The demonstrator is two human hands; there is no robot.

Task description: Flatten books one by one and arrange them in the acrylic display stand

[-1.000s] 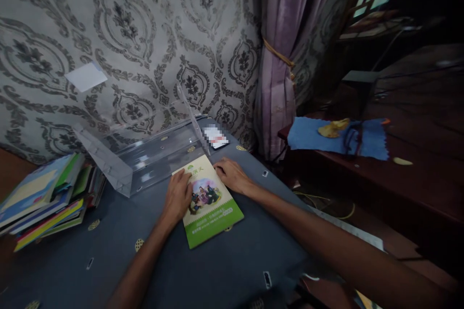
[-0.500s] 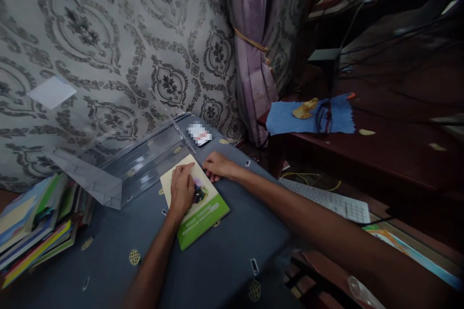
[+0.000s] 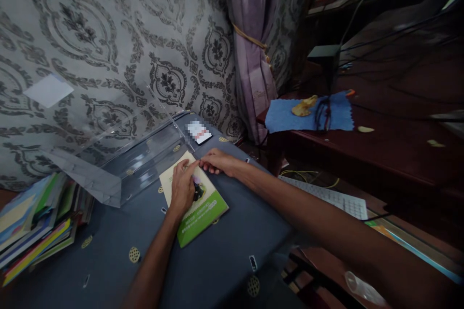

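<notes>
A thin book (image 3: 206,217) with a cream and green cover lies closed on the dark grey tablecloth (image 3: 108,260), its printing upside down to me. My left hand (image 3: 183,186) rests on the cover, fingers stretched out and pressing lightly. At the book's far right edge is my right hand (image 3: 219,161), its fingers curled in and its thumb and forefinger close together. Its fingertips meet the tip of my left forefinger there. Whether they pinch the book's edge is hidden.
Behind the book stands a clear acrylic holder (image 3: 108,193); a phone (image 3: 201,136) lies beside it. Stacked books (image 3: 36,227) fill the left side. On the right are a dark red desk (image 3: 391,149) with a blue cloth (image 3: 279,118), and a white keyboard (image 3: 326,198) lower down.
My right hand has shifted slightly left, its fingertips now at the book's edge against my left forefinger. The left hand stays on the cover, its forefinger reaching further right.
</notes>
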